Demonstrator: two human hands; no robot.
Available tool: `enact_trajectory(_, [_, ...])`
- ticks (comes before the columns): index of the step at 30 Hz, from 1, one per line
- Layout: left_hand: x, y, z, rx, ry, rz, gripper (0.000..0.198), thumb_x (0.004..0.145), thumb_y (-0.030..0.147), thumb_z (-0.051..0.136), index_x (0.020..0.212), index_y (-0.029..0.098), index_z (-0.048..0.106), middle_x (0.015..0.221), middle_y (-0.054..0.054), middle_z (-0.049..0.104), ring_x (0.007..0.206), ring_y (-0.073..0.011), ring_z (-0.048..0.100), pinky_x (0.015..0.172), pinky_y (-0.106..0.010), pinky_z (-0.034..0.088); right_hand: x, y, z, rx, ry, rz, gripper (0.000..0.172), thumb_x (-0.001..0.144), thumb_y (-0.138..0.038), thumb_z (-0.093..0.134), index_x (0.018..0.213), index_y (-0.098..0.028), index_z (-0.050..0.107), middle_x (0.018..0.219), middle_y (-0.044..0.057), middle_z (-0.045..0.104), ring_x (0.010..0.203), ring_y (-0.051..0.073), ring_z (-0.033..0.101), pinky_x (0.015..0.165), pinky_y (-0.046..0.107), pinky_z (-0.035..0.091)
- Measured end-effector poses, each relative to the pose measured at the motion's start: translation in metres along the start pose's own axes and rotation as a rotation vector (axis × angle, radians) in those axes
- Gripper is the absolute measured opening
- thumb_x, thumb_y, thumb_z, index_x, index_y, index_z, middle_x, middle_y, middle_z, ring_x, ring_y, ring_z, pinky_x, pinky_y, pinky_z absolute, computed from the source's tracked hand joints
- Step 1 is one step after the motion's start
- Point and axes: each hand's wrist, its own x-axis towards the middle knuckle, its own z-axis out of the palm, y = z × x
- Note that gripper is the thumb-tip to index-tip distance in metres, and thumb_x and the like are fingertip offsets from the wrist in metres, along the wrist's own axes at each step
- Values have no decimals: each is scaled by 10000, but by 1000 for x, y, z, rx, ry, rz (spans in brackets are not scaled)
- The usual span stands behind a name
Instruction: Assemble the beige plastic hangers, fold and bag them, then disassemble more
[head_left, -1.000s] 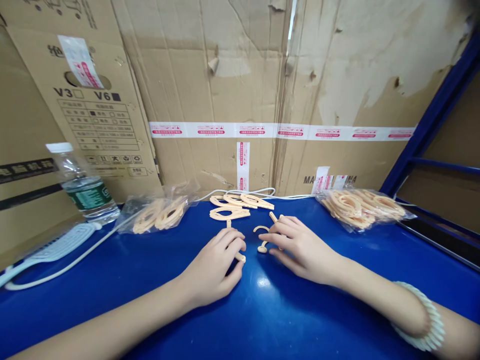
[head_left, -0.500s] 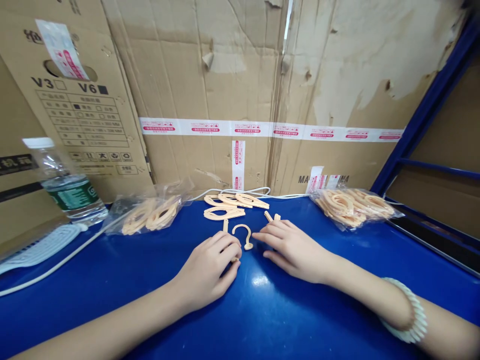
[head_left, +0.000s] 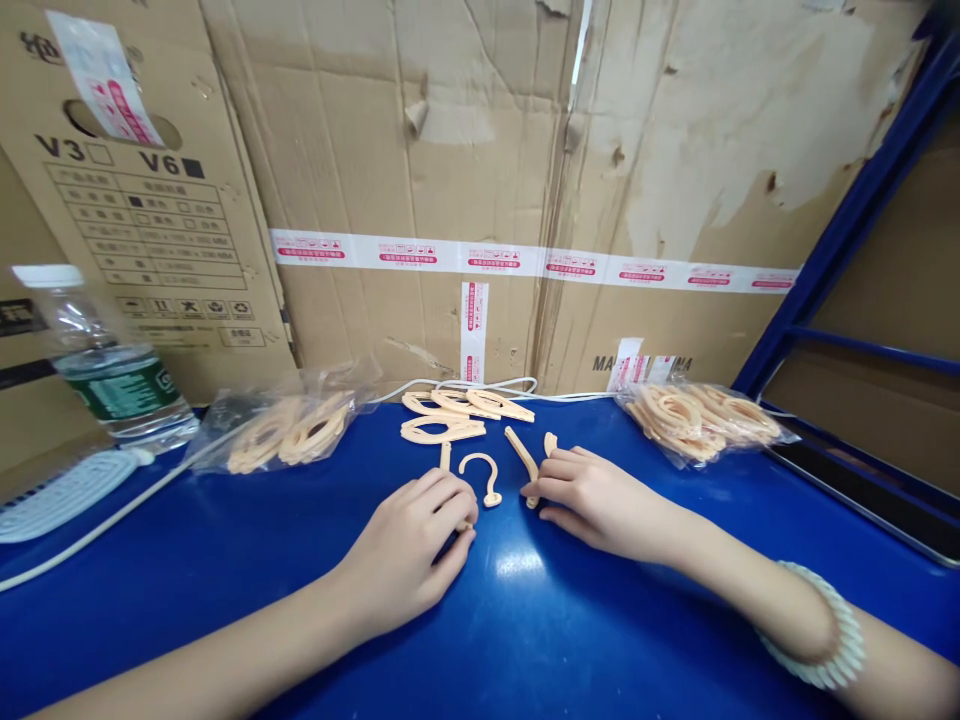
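My left hand [head_left: 420, 530] is closed round a narrow beige plastic hanger arm [head_left: 445, 457], whose upper end sticks out above the fingers; the rest is mostly hidden. Just right of it, a beige hanger hook [head_left: 489, 480] with a small round base lies on the blue table. Beyond the hook, my right hand [head_left: 592, 500] has its fingertips on the lower end of a second slim hanger arm [head_left: 520, 452], with the thumb tucked below. Another beige piece [head_left: 551, 443] pokes out above the right fingers, partly covered by them.
Several beige looped pieces [head_left: 442, 430] lie behind the hands. Clear bags of such pieces stand at left [head_left: 292, 435] and right [head_left: 697, 420]. A water bottle [head_left: 124, 390], a pale hairbrush [head_left: 71, 495] and a white cable [head_left: 112, 535] are at left; a dark flat device [head_left: 870, 500] lies at right.
The second hanger arm now shows more fully, angled beside the hook, with my right fingertips on its lower end. My left hand keeps its hold. The view has shifted slightly.
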Motion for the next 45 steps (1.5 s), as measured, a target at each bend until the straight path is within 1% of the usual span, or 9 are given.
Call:
enact_trajectory(4, [0, 0, 0, -8, 7, -2, 126, 865, 103, 451, 863, 204, 526, 948, -58, 625, 888, -218, 564, 796, -360, 480, -2, 6, -9, 5, 96, -21, 274, 974, -186, 469, 1185, -158, 640, 945, 93, 672, 881, 210, 597, 812, 367, 460])
enact_trajectory(7, [0, -1, 0, -10, 0, -1, 127, 867, 100, 448, 863, 207, 516, 947, -57, 624, 890, -220, 568, 801, -369, 478, -9, 22, -23, -2, 154, 30, 289, 970, -190, 476, 1217, -157, 621, 909, 87, 658, 875, 215, 598, 766, 355, 475])
enact_trajectory(13, [1, -2, 1, -30, 3, -8, 123, 876, 106, 435, 867, 207, 506, 946, -56, 618, 895, -225, 566, 792, -382, 475, -25, 44, -41, 103, -79, 212, 389, 837, -246, 696, 1219, -234, 624, 1066, 47, 614, 876, 194, 644, 778, 332, 514])
enact_trajectory(20, [-1, -3, 3, -38, -4, -7, 122, 883, 105, 434, 878, 207, 501, 966, -59, 614, 910, -226, 557, 796, -390, 463, -22, 37, -31, 114, -175, 216, 432, 778, -72, 721, 1169, -240, 646, 1140, 51, 552, 930, 184, 636, 831, 310, 512])
enact_trajectory(26, [-1, -3, 2, -41, 6, 2, 126, 885, 100, 430, 865, 206, 495, 959, -51, 610, 893, -222, 554, 774, -379, 456, -16, 42, -23, 210, -181, 214, 201, 801, -15, 664, 929, -167, 692, 997, 47, 573, 841, 151, 626, 766, 263, 503])
enact_trajectory(29, [-1, -3, 2, -41, 5, 0, 125, 887, 99, 431, 867, 204, 494, 959, -47, 606, 893, -219, 552, 773, -373, 452, -13, 46, -20, 260, -169, 210, 173, 806, 18, 623, 837, -143, 680, 935, 46, 585, 789, 137, 623, 730, 242, 495])
enact_trajectory(35, [-1, -3, 2, -46, -2, 4, 118, 906, 113, 423, 884, 205, 493, 976, -47, 605, 906, -218, 551, 780, -369, 446, -13, 57, -11, 245, -67, 197, 125, 842, -56, 641, 927, -133, 690, 967, 72, 605, 824, 163, 626, 771, 272, 488])
enact_trajectory(42, [0, -2, 2, -45, 6, -2, 123, 888, 104, 428, 869, 207, 494, 948, -41, 613, 901, -215, 561, 783, -364, 442, -14, 65, -8, 251, -41, 180, 226, 831, -65, 649, 1043, -141, 674, 1009, 85, 622, 849, 178, 642, 773, 279, 503])
enact_trajectory(45, [0, -1, 1, -43, 18, 10, 126, 875, 104, 445, 895, 210, 510, 948, -39, 626, 911, -218, 575, 803, -376, 447, -15, 64, -10, 222, 3, 159, 219, 863, -127, 632, 1079, -153, 656, 1030, 94, 634, 882, 197, 644, 785, 304, 508])
